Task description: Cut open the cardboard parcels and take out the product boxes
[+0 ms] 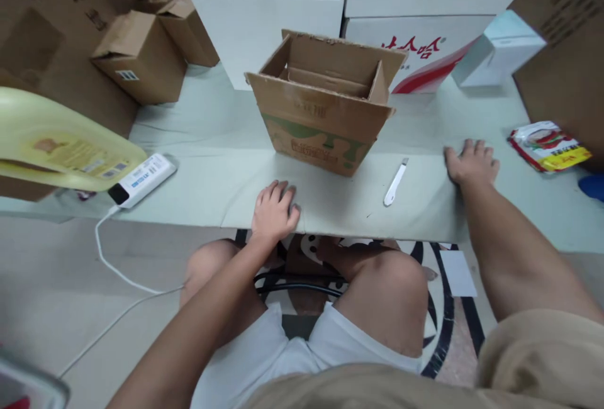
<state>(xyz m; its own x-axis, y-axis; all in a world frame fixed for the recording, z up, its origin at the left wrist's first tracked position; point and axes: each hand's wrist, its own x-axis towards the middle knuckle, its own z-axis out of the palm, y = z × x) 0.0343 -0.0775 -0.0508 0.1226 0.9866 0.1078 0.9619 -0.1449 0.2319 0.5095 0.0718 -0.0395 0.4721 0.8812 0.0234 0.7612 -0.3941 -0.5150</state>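
- Tan shirt [368,390] nearest me, white shorts [255,346] just past it; seated facing the table [330,207].
- Left hand [274,214] rests at the near edge, palm down, fingers loosely bent, grasping nothing.
- Right hand [474,162] lies farther in, palm down, fingers spread, also free. Both probably placed like this for support.
- Cardboard box [311,126] stands between the hands, beyond the left one, touching neither, top open. Likely centred so both hands can reach it.
- Cutter knife [395,182] lies between the hands, nearer the right, grey tip pointing away from me; perhaps there to be handy without crowding the box.
- Red-and-yellow packet [550,148] right of my right hand, yellow jug [70,138] well left of my left; seemingly off-side for elbow room.
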